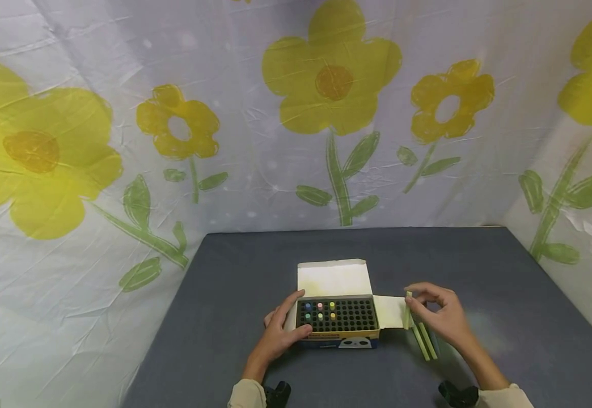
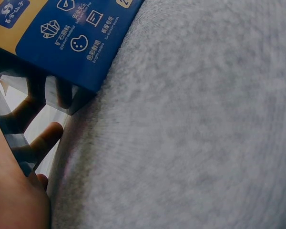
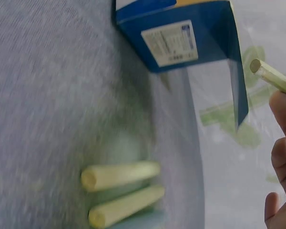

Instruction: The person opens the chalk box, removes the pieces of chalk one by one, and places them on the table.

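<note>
A blue and yellow chalk box [image 1: 316,343] stands with its lid and right flap folded out. Inside it, a black holder [image 1: 358,315] with rows of round holes has several coloured chalks in its left part. My left hand [image 1: 279,333] grips the box's left end, thumb at the front edge, fingers at the back corner. Above the right flap [image 1: 389,311], my right hand [image 1: 446,317] pinches a yellow-green chalk [image 3: 271,75] near its upper end. Below that hand lie two more yellow-green chalks [image 3: 126,175] and a bluish one [image 3: 144,220], side by side.
A dark grey cloth covers the table [image 1: 214,294]. Behind it and at both sides hangs a pale curtain [image 1: 255,170] printed with yellow flowers. The box's raised white lid [image 1: 333,279] lies back behind the holder.
</note>
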`<action>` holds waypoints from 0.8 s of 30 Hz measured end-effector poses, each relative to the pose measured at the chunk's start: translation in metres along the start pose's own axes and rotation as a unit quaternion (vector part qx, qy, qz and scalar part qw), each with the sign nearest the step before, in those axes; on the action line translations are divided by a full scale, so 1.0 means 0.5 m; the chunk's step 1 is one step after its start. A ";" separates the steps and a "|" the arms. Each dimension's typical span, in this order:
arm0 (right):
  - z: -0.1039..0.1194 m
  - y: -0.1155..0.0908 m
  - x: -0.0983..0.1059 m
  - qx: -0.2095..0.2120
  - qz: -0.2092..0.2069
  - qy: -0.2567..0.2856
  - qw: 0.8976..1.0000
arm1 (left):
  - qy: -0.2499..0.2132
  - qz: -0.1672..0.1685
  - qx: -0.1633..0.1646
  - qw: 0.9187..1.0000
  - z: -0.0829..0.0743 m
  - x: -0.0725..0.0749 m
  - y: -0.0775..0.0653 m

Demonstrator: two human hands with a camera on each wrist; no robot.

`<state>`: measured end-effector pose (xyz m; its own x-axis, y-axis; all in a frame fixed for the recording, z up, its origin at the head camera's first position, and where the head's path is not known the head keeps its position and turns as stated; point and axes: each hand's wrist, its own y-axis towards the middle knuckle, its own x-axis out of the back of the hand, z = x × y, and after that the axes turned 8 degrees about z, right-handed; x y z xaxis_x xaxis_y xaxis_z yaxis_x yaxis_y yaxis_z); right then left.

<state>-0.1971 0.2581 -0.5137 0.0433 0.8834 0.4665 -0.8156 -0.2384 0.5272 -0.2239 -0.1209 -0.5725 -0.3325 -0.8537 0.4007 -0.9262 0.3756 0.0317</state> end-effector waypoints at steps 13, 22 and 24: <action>-0.019 -0.051 0.055 -0.122 0.002 -0.063 0.991 | -0.002 -0.001 0.002 1.000 -0.001 0.001 -0.002; -0.029 -0.076 0.084 -0.173 0.033 -0.075 0.982 | -0.012 0.003 0.005 1.000 -0.003 0.003 -0.002; -0.031 -0.080 0.092 -0.189 0.045 -0.073 0.978 | -0.014 0.005 0.002 1.000 -0.003 0.003 -0.002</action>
<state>-0.1714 0.3147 -0.5245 0.0215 0.7917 0.6105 -0.9737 -0.1219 0.1924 -0.2232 -0.1221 -0.5706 -0.3461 -0.8596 0.3759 -0.9237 0.3824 0.0242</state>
